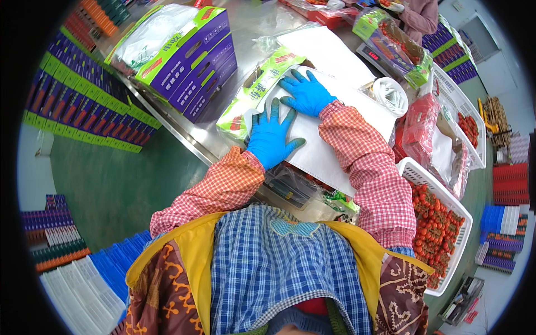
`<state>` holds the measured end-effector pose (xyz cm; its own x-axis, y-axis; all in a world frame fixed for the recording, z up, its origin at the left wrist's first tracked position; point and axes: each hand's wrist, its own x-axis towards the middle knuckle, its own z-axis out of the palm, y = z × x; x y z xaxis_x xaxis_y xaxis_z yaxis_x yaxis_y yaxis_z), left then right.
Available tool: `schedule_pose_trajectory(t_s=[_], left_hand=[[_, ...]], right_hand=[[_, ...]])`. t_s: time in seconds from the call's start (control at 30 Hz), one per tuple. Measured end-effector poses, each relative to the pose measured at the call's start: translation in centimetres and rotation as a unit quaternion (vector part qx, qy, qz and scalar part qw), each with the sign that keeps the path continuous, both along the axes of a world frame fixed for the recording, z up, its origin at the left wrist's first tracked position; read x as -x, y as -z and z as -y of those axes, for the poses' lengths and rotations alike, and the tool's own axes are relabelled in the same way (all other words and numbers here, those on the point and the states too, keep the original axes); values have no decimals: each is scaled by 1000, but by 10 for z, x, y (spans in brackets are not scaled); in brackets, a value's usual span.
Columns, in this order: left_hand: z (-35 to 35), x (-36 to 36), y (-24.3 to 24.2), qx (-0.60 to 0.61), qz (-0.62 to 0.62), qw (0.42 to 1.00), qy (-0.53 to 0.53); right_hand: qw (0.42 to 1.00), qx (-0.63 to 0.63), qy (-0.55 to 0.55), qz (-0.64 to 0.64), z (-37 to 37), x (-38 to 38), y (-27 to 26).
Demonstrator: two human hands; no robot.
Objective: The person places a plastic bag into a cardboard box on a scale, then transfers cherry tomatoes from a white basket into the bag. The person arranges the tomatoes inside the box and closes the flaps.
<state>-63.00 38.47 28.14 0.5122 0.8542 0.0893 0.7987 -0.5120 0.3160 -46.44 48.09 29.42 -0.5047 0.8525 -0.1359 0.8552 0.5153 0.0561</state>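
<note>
My left hand [271, 136], in a blue glove with darkened fingertips, lies palm down with fingers spread on a white liner sheet [318, 155]. Just above and to the right, my right hand [310, 95], gloved the same way, presses flat on the sheet too. The sheet lies over a green printed carton [268, 79] wrapped in clear plastic, whose handle side shows beyond my fingers. What lies under the sheet is mostly hidden. Another white sheet [331, 52] extends behind it. Some clear plastic and a dark flat device [291, 186] show near my waist.
Purple-and-green cartons [201, 63] are stacked at the left on the steel table [247, 25]. To the right are a white tub [389, 96], a red plastic-wrapped carton [423, 121] and a crate [468, 226] of small tomatoes. A co-worker's sleeve [421, 19] shows beyond a scale [370, 54].
</note>
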Motion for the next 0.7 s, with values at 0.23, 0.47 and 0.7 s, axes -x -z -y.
schedule_pose_trajectory(t_s=[0.23, 0.47, 0.7], left_hand=[[-6, -17, -5, 73, -6, 990, -122], [-31, -10, 6, 153, 96, 971, -158], [-35, -18, 4, 144, 95, 968, -181]], right_hand=[[1000, -21, 3, -17, -17, 5, 8], [998, -47, -14, -25, -23, 3, 14], [999, -7, 53, -10, -1, 17, -20]])
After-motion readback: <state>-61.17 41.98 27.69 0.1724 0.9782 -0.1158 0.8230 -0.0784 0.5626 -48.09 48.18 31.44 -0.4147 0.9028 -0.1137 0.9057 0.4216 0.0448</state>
